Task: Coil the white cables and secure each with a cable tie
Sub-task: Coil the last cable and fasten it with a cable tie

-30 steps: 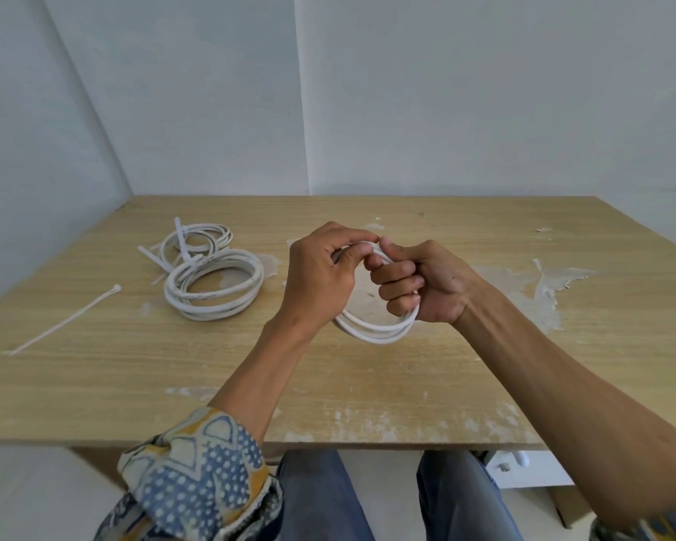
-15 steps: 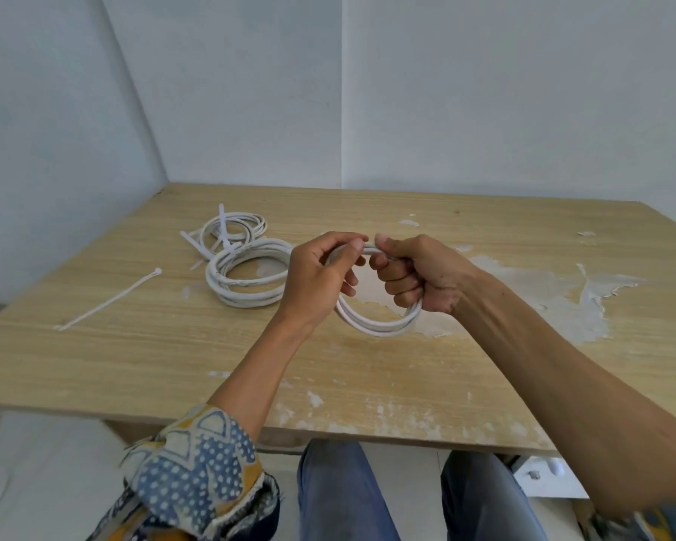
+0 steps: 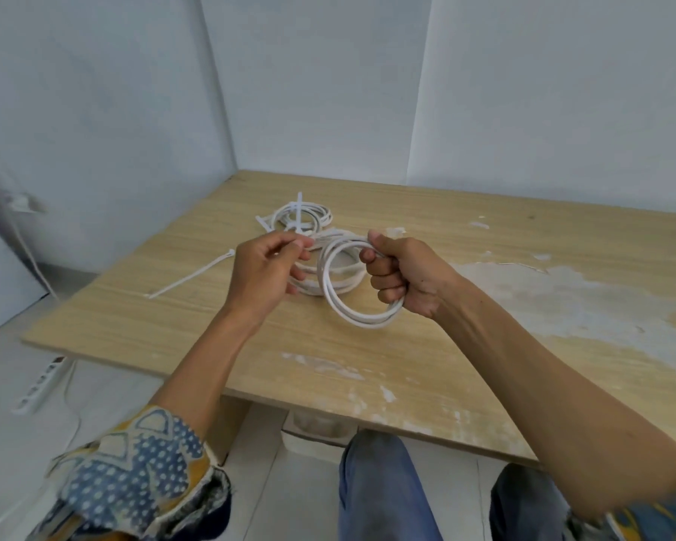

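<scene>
We grip the coiled cable [image 3: 361,322] in our right hand [image 3: 404,281]; our left hand [image 3: 264,277] curls just beside it, contents unclear.

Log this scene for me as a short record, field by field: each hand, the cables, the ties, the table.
right hand: grips the held coil on its right side, loops upright
left hand: just left of that coil, fingers curled; whether it pinches anything is unclear
near coil: lies on the table, partly hidden behind the hands
far coil: lies further back, with a tie across it
loose cable tie: lies flat on the table, left of the hands
tie on held coil: none visible
</scene>
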